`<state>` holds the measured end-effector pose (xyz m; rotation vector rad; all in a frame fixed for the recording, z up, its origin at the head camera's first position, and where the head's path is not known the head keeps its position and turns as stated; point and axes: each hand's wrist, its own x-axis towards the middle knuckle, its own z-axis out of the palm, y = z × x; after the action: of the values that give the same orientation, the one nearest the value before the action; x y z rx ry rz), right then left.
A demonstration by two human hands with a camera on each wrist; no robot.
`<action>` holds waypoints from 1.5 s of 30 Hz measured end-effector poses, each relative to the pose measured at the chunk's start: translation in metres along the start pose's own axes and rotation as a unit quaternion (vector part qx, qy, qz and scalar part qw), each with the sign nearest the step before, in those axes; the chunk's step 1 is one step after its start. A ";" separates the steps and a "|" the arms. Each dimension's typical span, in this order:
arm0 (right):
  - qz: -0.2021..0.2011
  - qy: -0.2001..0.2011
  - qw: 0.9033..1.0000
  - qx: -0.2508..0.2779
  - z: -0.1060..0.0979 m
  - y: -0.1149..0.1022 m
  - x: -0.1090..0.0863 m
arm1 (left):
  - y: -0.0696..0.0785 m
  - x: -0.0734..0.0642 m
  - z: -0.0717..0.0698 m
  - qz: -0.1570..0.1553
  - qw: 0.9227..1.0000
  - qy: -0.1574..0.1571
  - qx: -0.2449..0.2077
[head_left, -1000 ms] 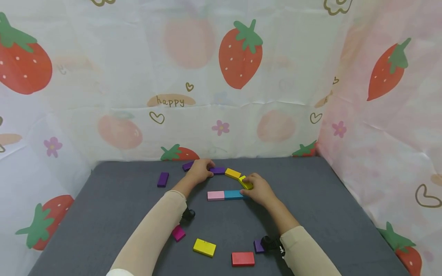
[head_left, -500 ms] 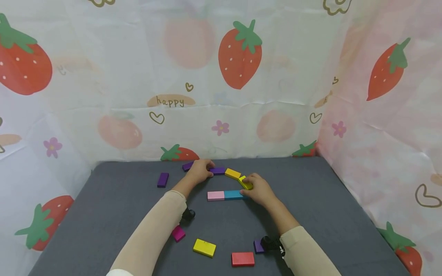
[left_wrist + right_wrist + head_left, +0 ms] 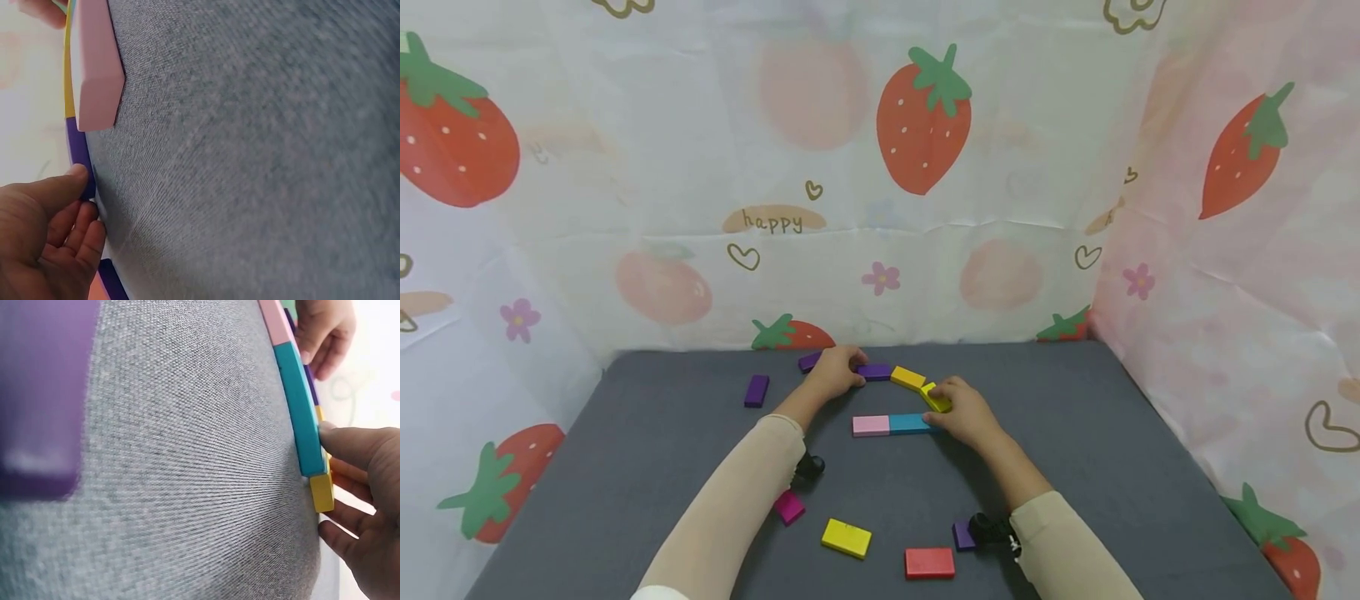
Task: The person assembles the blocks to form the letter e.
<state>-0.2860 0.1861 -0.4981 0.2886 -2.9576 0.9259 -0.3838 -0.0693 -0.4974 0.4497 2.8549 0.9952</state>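
Fingers of left hand (image 3: 832, 373) pinching end of purple block (image 3: 876, 372); right hand (image 3: 966, 412) pinching yellow block (image 3: 322, 494), thumb beside blue block (image 3: 907, 424). Pink block (image 3: 870, 427) touching blue one end-on.

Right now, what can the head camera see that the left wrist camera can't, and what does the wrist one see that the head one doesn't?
Only the head view shows the red block, the magenta block, the front yellow block and the word "happy".

Only the left wrist view shows the palm side of the left hand, its curled fingers up close, and an end of the pink block.

Both show that hand, that pink block, the purple block at its thumb, and some grey cloth.
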 end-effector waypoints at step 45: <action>0.001 -0.001 1.000 -0.003 0.000 -0.001 0.000 | -0.072 -0.024 -0.062 -0.030 0.997 0.071 -0.028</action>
<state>-0.2860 0.1852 -0.4973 0.2871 -2.9623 0.9178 -0.3897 -0.1677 -0.4937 0.2975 2.9349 1.1373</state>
